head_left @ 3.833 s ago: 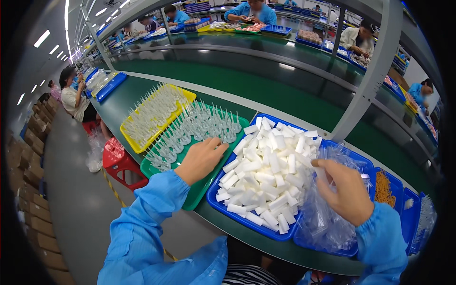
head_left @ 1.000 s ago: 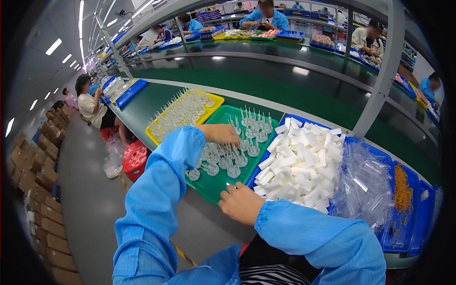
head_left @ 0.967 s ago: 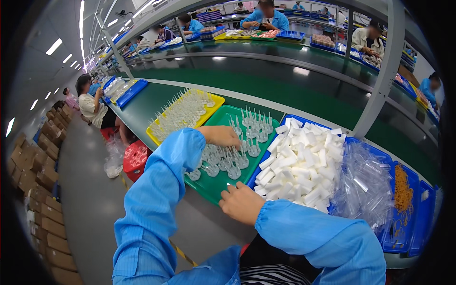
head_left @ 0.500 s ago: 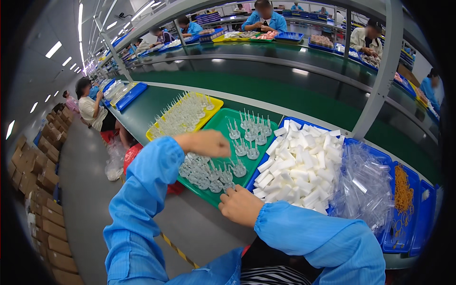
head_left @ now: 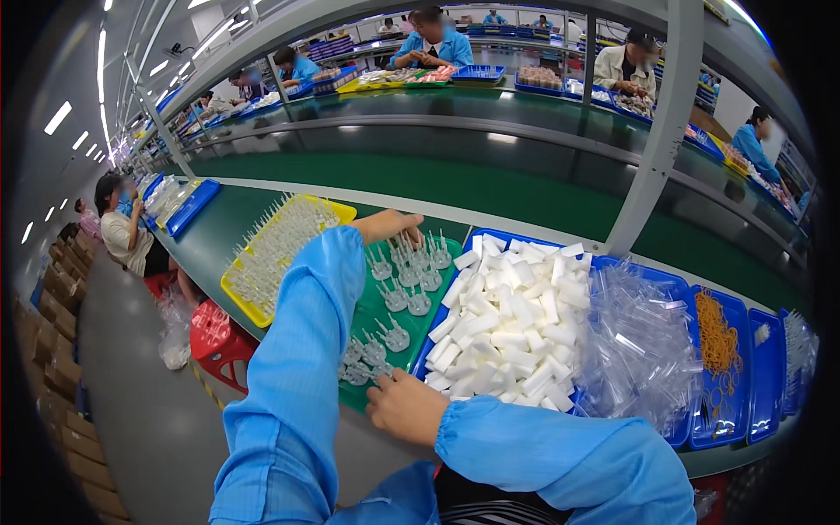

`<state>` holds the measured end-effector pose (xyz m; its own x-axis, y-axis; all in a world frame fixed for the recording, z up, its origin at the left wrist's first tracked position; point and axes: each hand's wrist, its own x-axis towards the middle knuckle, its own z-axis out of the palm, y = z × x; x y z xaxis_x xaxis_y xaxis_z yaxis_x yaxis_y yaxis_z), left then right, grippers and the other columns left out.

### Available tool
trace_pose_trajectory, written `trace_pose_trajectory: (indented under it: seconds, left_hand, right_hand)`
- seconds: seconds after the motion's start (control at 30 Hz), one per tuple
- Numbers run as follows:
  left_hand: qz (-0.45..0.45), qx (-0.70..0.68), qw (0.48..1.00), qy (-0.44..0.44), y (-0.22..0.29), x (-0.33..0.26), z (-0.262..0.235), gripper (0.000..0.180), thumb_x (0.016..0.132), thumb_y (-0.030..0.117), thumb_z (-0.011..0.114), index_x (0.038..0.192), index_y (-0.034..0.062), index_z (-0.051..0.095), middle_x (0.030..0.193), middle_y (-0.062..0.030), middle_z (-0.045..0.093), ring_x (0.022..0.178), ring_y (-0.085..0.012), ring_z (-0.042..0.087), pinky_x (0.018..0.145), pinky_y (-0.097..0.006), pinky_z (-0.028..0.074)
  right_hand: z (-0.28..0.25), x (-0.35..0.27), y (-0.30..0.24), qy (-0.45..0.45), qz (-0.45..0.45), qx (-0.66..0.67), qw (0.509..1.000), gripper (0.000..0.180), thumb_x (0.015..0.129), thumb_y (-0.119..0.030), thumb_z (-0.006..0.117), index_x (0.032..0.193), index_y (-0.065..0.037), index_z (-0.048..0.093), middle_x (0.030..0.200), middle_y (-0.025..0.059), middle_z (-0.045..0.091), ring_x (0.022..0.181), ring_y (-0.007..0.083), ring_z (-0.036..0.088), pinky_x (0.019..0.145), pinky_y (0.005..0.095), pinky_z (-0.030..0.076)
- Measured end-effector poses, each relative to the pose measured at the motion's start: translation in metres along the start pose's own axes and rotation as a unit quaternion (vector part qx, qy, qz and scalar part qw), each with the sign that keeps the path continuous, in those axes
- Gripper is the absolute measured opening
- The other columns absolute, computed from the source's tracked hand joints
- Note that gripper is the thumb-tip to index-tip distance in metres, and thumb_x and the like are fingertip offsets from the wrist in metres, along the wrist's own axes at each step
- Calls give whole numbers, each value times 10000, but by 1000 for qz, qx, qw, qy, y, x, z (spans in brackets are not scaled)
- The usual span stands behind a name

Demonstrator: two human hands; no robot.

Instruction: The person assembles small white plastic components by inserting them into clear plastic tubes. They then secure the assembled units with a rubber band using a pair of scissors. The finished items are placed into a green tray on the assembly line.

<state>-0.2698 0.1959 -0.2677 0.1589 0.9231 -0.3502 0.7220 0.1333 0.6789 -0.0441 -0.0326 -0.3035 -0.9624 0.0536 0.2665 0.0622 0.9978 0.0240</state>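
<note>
A green tray (head_left: 371,306) holds clear plastic pieces (head_left: 416,297), each with a round base and upright prongs. My left hand (head_left: 392,226) reaches over the tray's far end, fingers curled down onto one of the far group of standing pieces; its fingertips are partly hidden. At the near edge, my right hand (head_left: 408,408) has its fingers bent around a clear pronged piece (head_left: 378,354) in the near cluster. Another pronged piece (head_left: 395,335) stands just beyond that cluster.
Left of the green tray is a yellow tray (head_left: 229,284) full of similar clear pieces. To the right, blue trays carry white blocks (head_left: 512,324), clear plastic sleeves (head_left: 634,341) and orange rubber bands (head_left: 719,337). A metal post (head_left: 652,140) rises behind. A red stool (head_left: 219,343) stands left.
My left hand has moved away from me, from above the near cluster to the far group. My right hand stays at the tray's near edge. The whole view has shifted.
</note>
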Motion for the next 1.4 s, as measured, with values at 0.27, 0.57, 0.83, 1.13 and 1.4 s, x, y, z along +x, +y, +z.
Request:
trace_pose_trajectory:
  seconds: [0.27, 0.57, 0.83, 1.13, 1.4]
  left_hand:
    - [-49, 24, 992, -112, 4, -58, 12, 531, 959, 546, 537, 1079, 76, 752, 1061, -82, 724, 959, -204, 647, 898, -347, 490]
    - [56, 164, 985, -9, 3, -63, -10, 450, 939, 428, 591, 1082, 22, 723, 1037, -120, 726, 979, -214, 665, 898, -351, 507]
    - [168, 131, 977, 20, 11, 12, 43, 501, 725, 381, 827, 1054, 26, 699, 993, -119, 722, 895, -237, 676, 795, -357, 527]
    - [79, 167, 981, -56, -26, -24, 30, 394, 661, 281, 842, 944, 36, 719, 900, -96, 735, 819, -212, 694, 695, -358, 548]
    - [195, -122, 949, 215, 1, -73, 21, 317, 749, 171, 802, 1020, 32, 712, 958, -85, 722, 893, -173, 679, 782, -311, 535]
  right_hand:
    - [-2, -2, 3, -15, -13, 8, 1000, 129, 818, -162, 615, 813, -116, 735, 849, 56, 648, 900, 248, 620, 789, 391, 457]
    - [-6, 5, 2, -14, -36, -15, 999, 104, 802, -168, 609, 843, -100, 676, 857, 47, 632, 889, 228, 621, 731, 357, 463]
    - [-16, 1, 8, -75, -55, -19, 996, 126, 821, -153, 585, 875, -108, 690, 892, 69, 645, 912, 245, 623, 765, 379, 462]
    - [-16, 8, 1, -69, -70, -22, 995, 133, 822, -188, 610, 917, -112, 665, 902, 68, 644, 902, 253, 635, 754, 369, 478]
    - [-22, 0, 5, -15, -50, 35, 998, 145, 819, -128, 601, 948, -86, 652, 905, 67, 633, 902, 251, 620, 753, 363, 473]
